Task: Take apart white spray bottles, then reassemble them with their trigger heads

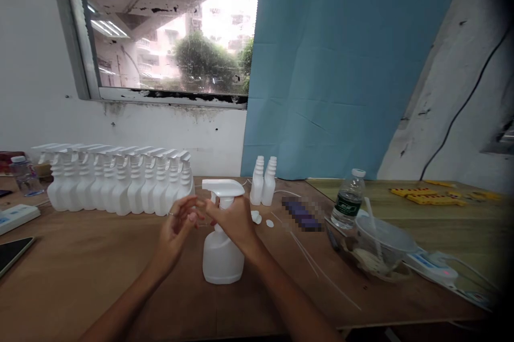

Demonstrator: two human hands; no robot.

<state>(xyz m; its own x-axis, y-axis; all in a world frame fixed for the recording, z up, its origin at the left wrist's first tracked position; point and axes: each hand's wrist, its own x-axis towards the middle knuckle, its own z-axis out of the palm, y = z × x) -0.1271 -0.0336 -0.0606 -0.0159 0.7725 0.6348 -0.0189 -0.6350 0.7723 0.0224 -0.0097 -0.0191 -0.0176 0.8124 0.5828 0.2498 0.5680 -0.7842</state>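
Note:
A white spray bottle (pixel 223 264) stands upright on the brown table, with its white trigger head (pixel 223 188) on top, nozzle pointing left. My right hand (pixel 236 221) is wrapped round the bottle's neck just under the head. To the left of the neck is my left hand (pixel 179 227), fingers curled but apart, near the right fingertips; nothing shows in it. Behind on the left stands a row of several white spray bottles (pixel 120 187) with heads on. Two white bottles without heads (pixel 263 184) stand behind on the right, near small white pieces (pixel 256 217).
To the right are a blurred purple object (pixel 302 213), a water bottle (pixel 348 203), a clear bowl (pixel 385 237), a power strip (pixel 433 267) and thin white strips (pixel 321 270). At the left lie a phone (pixel 14 253), a white power strip (pixel 18 218) and another clear bottle (pixel 27 177).

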